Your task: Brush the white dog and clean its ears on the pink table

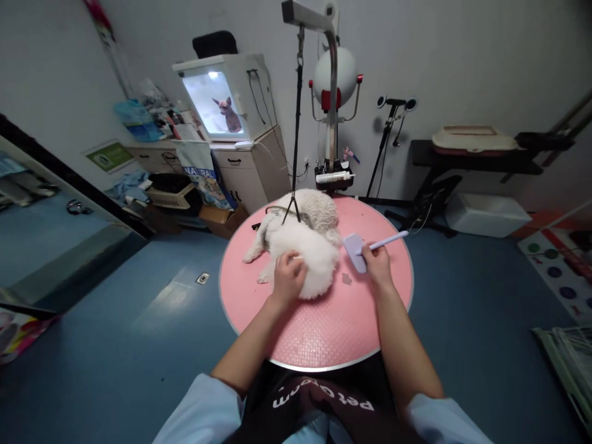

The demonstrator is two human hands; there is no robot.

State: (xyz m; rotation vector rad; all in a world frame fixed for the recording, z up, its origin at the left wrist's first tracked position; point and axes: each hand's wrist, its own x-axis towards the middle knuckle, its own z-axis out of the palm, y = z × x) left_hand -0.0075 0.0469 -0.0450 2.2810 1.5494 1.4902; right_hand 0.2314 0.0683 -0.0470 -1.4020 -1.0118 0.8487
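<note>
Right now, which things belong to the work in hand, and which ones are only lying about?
In use: dog, under the left hand; brush, held in the right hand; pink table bearing the dog.
Lying about: lit box with another dog; black bench; white tub on the floor.

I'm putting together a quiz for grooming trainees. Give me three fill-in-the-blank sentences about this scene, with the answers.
1. The white dog lies on a round ____ grooming table.
2. The right hand holds a lilac ____ by its handle.
3. The left hand rests on the dog's white ____.
Missing words: pink; brush; fur.
</note>
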